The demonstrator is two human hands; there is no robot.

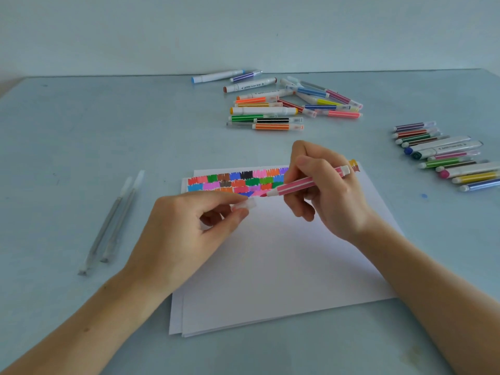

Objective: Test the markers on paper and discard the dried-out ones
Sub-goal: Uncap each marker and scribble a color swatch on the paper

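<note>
Head view: a person's two bare hands work over a stack of white paper [284,266] lying on a pale blue bench [81,144].
Right hand [324,190]: its grip is closed round a pink marker [305,184], fingers and thumb curled on the barrel.
Pink marker: uncapped and tilted, its tip low and to the left, at or just above the paper beside the colour patches; I cannot tell whether it touches.
Left hand [189,228]: thumb and forefinger pinch a small clear cap [247,204], narrow grip, the other fingers loosely curled; the cap sits just left of the marker's tip.
Colour patches [238,182]: rows of scribbled blocks in many colours along the paper's far edge, partly hidden by the right hand.
Far pile of markers [284,104]: a loose heap of capped markers beyond the paper, several crossing one another.
Right-hand row of markers [446,155]: capped markers lying side by side near the bench's right edge, well apart from the paper.
Grey markers [111,220]: two pale grey ones lying together left of the paper, apart from both groups.
Blue spot [424,196]: a small mark on the bench right of the paper.
</note>
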